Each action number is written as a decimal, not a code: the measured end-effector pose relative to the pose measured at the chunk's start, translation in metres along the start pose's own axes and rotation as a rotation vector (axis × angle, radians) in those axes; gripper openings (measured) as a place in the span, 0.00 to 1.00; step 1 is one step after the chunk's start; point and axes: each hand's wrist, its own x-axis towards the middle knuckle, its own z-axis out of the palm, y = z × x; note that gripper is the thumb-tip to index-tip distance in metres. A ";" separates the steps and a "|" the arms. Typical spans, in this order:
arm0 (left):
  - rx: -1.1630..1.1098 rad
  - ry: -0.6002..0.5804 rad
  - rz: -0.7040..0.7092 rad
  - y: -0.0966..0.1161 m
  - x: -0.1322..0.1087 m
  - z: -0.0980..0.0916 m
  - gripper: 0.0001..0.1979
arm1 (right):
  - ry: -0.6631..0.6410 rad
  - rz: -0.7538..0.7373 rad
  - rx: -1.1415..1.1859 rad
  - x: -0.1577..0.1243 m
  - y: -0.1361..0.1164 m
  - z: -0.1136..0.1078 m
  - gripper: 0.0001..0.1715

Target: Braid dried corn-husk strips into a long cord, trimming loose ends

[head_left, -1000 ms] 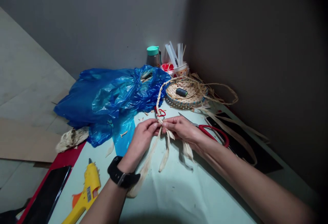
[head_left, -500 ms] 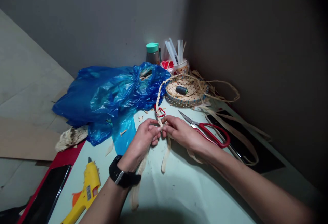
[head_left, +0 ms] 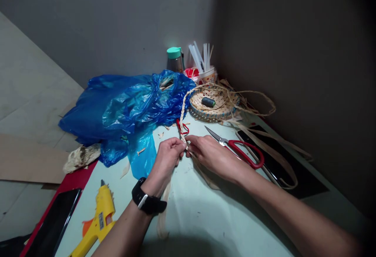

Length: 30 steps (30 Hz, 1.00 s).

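Note:
My left hand [head_left: 166, 159] and my right hand [head_left: 210, 155] meet at the middle of the pale green table, both pinched shut on a plaited straw braid [head_left: 182, 114]. The braid runs up from my fingers to a round woven basket [head_left: 214, 106]. Loose pale strips [head_left: 163, 206] hang from the plait's working end, one trailing under my left wrist, another slanting under my right hand. A black watch sits on my left wrist.
Red-handled scissors [head_left: 237, 149] lie right of my right hand. A blue plastic bag [head_left: 129, 108] fills the left back. A yellow glue gun [head_left: 98, 219] and a dark phone [head_left: 51, 227] lie front left. A green-lidded bottle [head_left: 174, 59] and a cup of sticks [head_left: 205, 73] stand behind.
My hands kept working the plait in place. The loose strips have been pulled in: the middle one that hung free now lies under my hands. The view has shifted slightly.

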 end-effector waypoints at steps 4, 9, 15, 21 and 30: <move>0.063 0.042 0.044 -0.004 0.000 0.001 0.10 | 0.010 0.036 -0.170 -0.004 0.002 -0.006 0.12; 0.100 0.046 0.098 -0.011 0.000 0.001 0.09 | 0.042 0.086 -0.297 -0.010 -0.011 -0.009 0.14; -0.086 0.020 -0.033 -0.007 -0.004 -0.002 0.08 | -0.024 0.015 -0.362 -0.017 -0.035 0.010 0.12; -0.321 -0.111 -0.114 -0.001 -0.003 -0.009 0.10 | -0.061 -0.031 -0.384 -0.019 -0.032 0.019 0.15; -0.399 -0.090 -0.084 0.000 -0.009 -0.012 0.13 | 0.078 -0.001 -0.306 -0.016 -0.024 0.001 0.16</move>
